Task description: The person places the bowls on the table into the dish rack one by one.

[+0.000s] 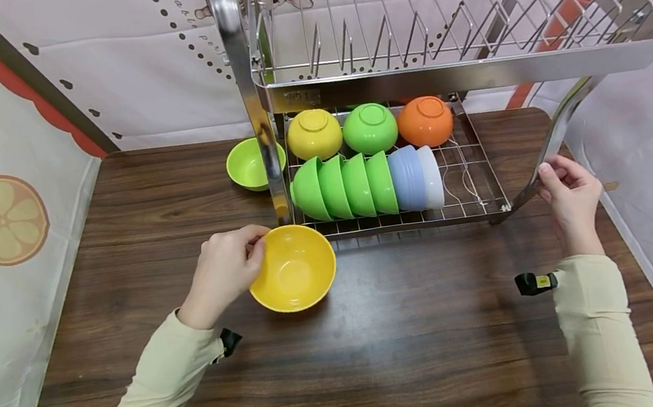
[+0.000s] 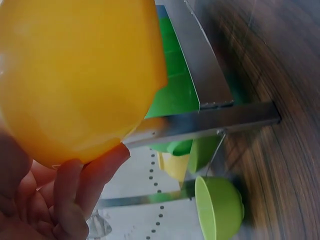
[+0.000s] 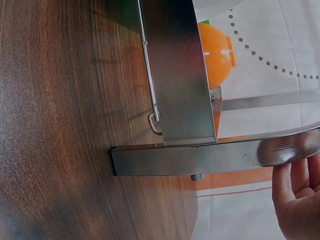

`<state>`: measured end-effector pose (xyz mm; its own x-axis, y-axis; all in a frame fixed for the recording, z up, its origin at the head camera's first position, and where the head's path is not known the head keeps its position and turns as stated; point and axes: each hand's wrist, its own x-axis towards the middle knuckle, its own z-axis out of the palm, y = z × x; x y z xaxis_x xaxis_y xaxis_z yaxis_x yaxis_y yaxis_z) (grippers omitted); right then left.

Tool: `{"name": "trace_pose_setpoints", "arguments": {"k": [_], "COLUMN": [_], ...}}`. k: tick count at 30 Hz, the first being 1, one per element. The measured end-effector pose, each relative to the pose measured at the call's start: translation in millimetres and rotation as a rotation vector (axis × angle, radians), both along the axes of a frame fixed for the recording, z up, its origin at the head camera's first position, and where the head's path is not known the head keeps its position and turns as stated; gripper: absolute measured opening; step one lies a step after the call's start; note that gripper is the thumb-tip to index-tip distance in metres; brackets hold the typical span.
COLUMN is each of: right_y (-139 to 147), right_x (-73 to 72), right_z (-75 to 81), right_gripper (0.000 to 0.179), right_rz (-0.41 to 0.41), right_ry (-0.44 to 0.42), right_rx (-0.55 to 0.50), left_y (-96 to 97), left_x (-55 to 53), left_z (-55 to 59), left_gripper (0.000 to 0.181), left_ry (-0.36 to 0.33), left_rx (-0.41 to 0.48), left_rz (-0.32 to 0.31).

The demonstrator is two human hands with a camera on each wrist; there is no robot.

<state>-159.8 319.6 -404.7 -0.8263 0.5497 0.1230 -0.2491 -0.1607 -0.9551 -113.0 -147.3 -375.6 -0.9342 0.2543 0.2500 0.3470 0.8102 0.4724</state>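
My left hand (image 1: 227, 269) pinches the rim of a yellow bowl (image 1: 294, 275), which it holds above the table in front of the dish rack's left leg. In the left wrist view the bowl (image 2: 75, 70) hides much of the rack, and the fingertips (image 2: 102, 167) lie against its outside. At the rack's right leg (image 1: 548, 139), my right hand (image 1: 572, 195) grips the metal with thumb and fingers. The right wrist view shows those fingers (image 3: 283, 182) against the curved part of the leg (image 3: 235, 152).
On the lower shelf, yellow (image 1: 315, 136), green (image 1: 370, 130) and orange bowls (image 1: 425, 123) sit upside down behind a sideways row of green bowls (image 1: 333, 190), blue (image 1: 407, 179) and white ones (image 1: 431, 177). A lime bowl (image 1: 246, 166) stands left of the rack. Above is a wire shelf (image 1: 466, 75).
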Motion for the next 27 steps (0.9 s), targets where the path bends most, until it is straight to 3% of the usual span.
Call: {"name": "trace_pose_setpoints", "arguments": {"k": [10, 16, 27], "right_y": [-1, -1, -4], "right_x": [1.0, 0.8, 1.3], "right_z": [0.9, 0.2, 0.2], "right_gripper": [0.012, 0.011, 0.014], "right_rz": [0.009, 0.008, -0.012], "right_ry": [0.009, 0.012, 0.033], "right_rx": [0.002, 0.011, 0.053], "left_y": [16.3, 26.4, 39.3], "left_x": [-2.8, -5.5, -9.7], "left_z": [0.3, -0.5, -5.2], "left_gripper": [0.017, 0.017, 0.014], "left_ry": [-0.007, -0.063, -0.084], "left_rx": [0.004, 0.027, 0.051], "left_rz": [-0.073, -0.115, -0.141]}}
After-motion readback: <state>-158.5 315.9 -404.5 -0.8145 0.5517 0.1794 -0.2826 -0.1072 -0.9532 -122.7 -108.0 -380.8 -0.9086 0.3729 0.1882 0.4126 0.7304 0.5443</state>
